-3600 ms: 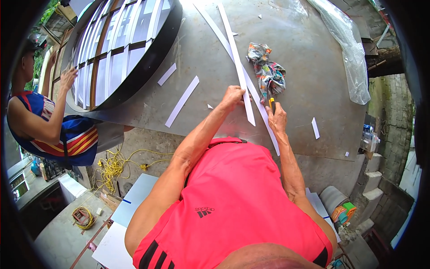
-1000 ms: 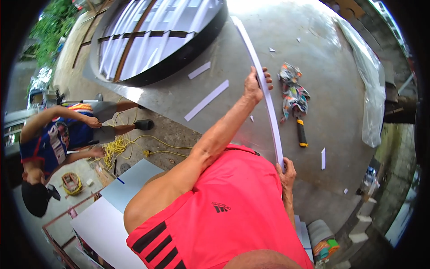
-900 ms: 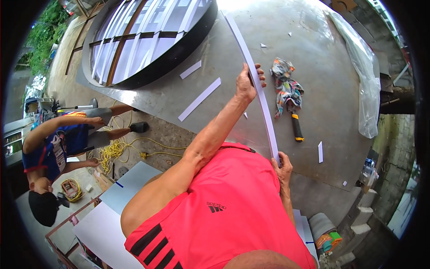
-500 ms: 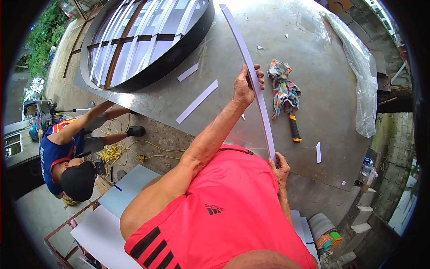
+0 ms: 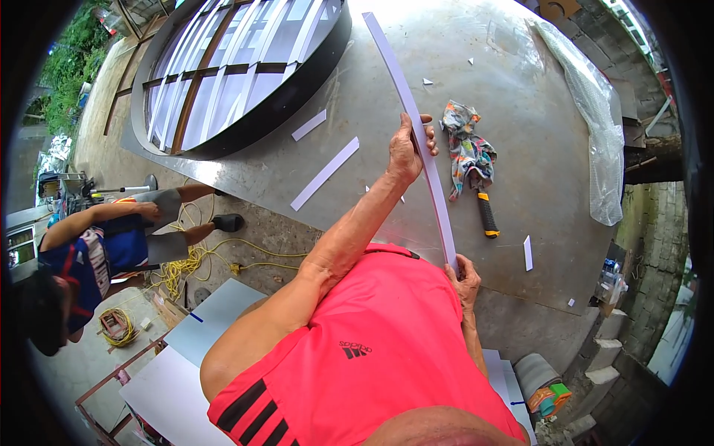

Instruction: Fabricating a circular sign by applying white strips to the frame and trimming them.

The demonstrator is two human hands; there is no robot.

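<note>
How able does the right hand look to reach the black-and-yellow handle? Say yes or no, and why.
Probably yes, if freed: the right hand holds the near end of the pale strip, but the black-and-yellow handle lies close by on the metal table, with nothing visible between.

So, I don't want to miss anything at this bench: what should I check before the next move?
1. Left hand holding the long white strip partway along: ok.
2. Right hand at the strip's near end: ok.
3. Yellow-and-black tool out of both hands, on the metal table: ok.
4. Tool's far end covered: cannot tell; it is unclear beside the patterned cloth.
5. Offcuts cleared away: not ok, several lie scattered.
</note>
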